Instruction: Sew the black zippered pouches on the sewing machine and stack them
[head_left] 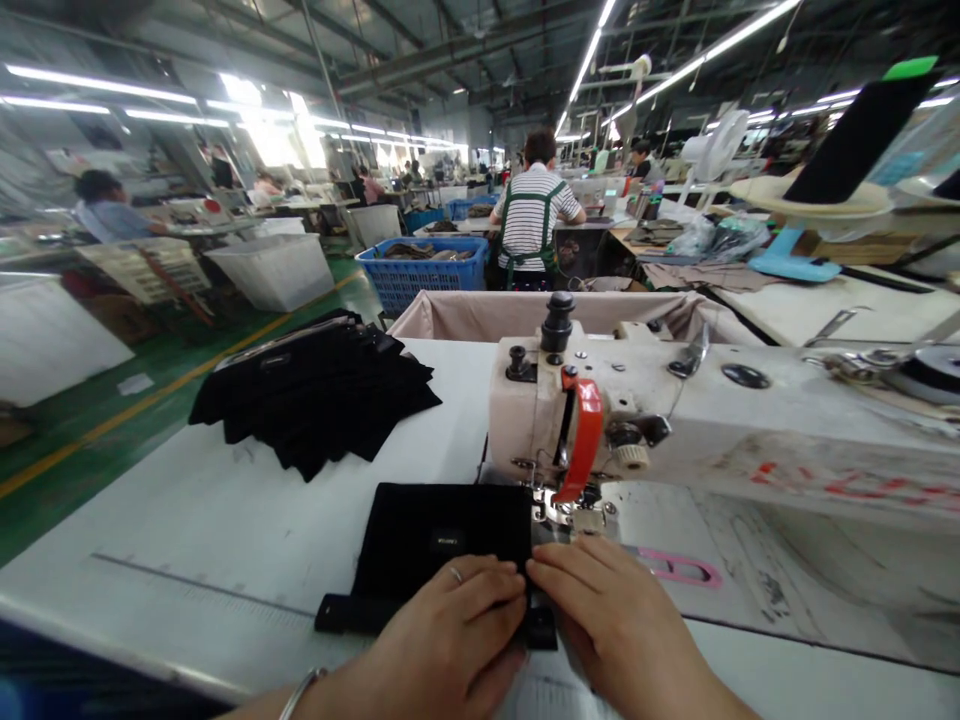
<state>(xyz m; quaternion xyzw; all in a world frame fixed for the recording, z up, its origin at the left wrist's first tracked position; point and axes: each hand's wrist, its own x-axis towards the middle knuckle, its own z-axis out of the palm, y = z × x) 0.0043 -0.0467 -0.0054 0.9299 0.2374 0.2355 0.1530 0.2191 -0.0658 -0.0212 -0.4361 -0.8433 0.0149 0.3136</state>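
One black cloth piece (405, 525) lies just left of the sewing machine's (675, 430) head, label (447, 541) already on; stitching done or left doesn't show. Your left hand (454, 625), half open, rests on it; your right hand (611, 605), loosely bent, touches its right edge; I cannot tell if either pinches. You have tabletop (225, 525) room leftward, below the fanned black stack (315, 390).

A thin, shiny, silver-coloured bracelet (303, 689) goes around the wrist of the left hand (457, 625). Past the bracelet, toward the fingertips, a small shiny ring (456, 575) sits on one finger. Across from the bracelet, the right hand (611, 600) and its wrist are bare.
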